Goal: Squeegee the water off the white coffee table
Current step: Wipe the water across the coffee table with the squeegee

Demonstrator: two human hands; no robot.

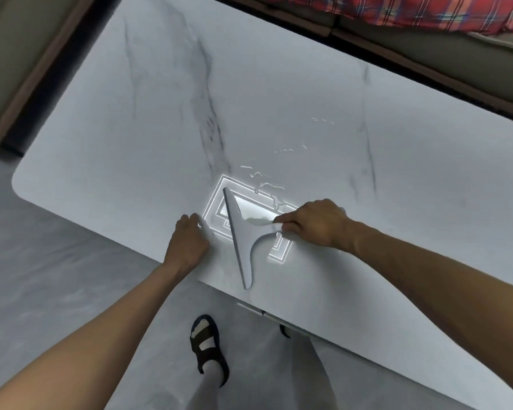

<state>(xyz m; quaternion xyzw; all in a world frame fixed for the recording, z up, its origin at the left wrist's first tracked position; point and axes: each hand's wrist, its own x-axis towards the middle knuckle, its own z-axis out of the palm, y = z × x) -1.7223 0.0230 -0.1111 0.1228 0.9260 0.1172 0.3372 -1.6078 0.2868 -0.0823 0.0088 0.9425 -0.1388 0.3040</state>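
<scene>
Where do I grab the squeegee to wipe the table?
Grab the narrow handle, coming from the right, as the right hand does now. The squeegee is T-shaped: the handle sticks out from the middle of the long blade, so holding there should press it evenly.

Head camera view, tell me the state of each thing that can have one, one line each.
right hand: grips the squeegee handle.
squeegee: blade down on the coffee table, near its front edge.
left hand: rests on the table beside the blade, holding nothing.
coffee table: wet beyond the squeegee.
water: thin streaks and beads, not yet wiped.
</scene>
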